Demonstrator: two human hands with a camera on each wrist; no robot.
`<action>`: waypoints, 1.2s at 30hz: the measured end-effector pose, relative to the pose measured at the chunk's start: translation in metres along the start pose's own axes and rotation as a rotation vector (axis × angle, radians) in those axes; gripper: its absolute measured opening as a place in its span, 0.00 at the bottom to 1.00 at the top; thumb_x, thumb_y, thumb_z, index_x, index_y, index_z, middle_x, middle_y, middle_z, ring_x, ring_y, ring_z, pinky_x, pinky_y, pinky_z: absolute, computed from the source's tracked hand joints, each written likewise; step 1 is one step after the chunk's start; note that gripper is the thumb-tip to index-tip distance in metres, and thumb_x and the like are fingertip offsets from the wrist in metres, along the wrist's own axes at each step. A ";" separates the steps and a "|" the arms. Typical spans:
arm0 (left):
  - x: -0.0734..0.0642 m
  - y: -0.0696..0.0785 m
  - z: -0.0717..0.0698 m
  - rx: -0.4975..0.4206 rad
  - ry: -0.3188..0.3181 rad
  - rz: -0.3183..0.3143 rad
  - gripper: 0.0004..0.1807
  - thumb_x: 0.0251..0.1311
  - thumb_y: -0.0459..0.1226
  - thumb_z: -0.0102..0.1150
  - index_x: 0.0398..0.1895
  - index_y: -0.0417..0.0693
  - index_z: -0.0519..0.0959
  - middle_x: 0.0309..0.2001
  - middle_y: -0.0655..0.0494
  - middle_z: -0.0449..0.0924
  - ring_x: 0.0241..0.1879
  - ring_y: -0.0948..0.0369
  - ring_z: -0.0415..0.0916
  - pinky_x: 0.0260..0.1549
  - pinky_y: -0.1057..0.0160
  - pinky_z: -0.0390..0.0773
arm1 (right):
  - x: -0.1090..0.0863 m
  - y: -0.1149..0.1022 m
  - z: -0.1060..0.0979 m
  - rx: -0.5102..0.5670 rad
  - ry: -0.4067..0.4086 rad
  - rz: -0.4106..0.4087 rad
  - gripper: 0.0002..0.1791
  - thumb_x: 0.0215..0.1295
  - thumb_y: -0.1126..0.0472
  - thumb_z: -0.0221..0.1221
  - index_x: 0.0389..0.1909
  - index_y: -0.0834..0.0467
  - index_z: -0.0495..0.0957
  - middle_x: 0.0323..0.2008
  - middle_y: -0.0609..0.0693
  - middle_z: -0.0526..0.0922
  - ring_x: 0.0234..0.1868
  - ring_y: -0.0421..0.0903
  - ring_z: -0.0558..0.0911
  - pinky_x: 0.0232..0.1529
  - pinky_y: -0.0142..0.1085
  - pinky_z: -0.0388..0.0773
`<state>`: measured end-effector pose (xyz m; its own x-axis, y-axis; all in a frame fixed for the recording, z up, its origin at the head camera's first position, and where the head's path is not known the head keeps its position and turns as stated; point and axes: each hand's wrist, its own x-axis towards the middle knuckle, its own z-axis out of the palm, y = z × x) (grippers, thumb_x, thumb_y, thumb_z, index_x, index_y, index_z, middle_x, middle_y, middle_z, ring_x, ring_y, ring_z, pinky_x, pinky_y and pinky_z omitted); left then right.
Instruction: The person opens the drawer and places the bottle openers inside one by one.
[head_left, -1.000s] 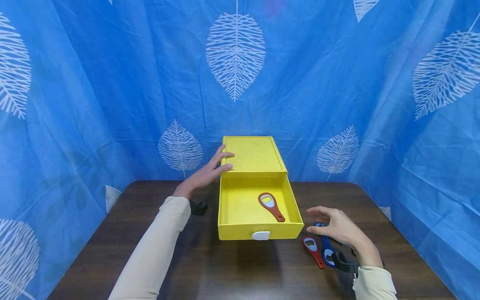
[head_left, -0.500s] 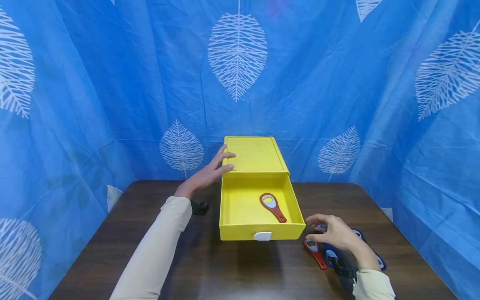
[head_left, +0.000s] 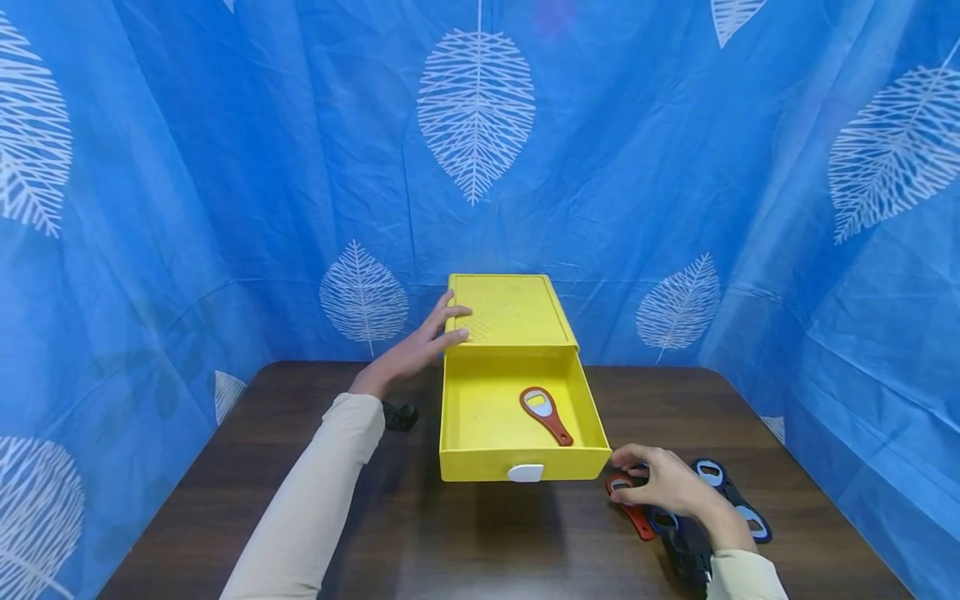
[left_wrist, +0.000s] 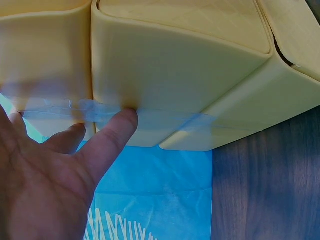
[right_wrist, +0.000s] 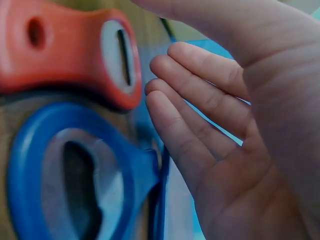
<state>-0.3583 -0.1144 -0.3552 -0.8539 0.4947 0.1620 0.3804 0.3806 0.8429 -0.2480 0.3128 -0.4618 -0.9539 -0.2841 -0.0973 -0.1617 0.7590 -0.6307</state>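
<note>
My left hand (head_left: 414,348) rests against the upper left edge of a yellow drawer box (head_left: 510,308), fingers spread; in the left wrist view its fingertips touch the box's side wall (left_wrist: 165,70) near clear tape. The drawer (head_left: 480,417) is pulled out and holds one red bottle opener (head_left: 546,414). To the right of the drawer, my right hand (head_left: 667,483) hovers over another red bottle opener (head_left: 638,523), thumb and fingers apart around its head end. Beside that one lies a blue bottle opener (right_wrist: 70,170), partly hidden by the hand in the head view.
Two dark bottle openers, one with its upper ring (head_left: 708,472) showing, lie right of the right hand. The drawer's white handle (head_left: 525,473) faces the front. Brown wooden table (head_left: 420,542) below, blue leaf-print cloth (head_left: 585,208) behind and at both sides.
My right hand has moved down and slightly left, from above the blue bottle opener to the red one. The dark openers at its right have come into view. The left hand stays put.
</note>
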 end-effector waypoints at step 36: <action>0.001 -0.001 0.000 -0.016 -0.011 0.012 0.32 0.75 0.57 0.47 0.78 0.65 0.58 0.83 0.68 0.21 0.83 0.46 0.37 0.66 0.31 0.66 | 0.001 -0.002 0.011 -0.114 -0.003 -0.081 0.24 0.51 0.59 0.78 0.49 0.58 0.81 0.43 0.45 0.83 0.44 0.45 0.79 0.48 0.45 0.83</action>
<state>-0.3597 -0.1144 -0.3555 -0.8450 0.5081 0.1667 0.3850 0.3616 0.8492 -0.2460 0.3048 -0.4693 -0.9358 -0.3486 -0.0525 -0.2656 0.7951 -0.5452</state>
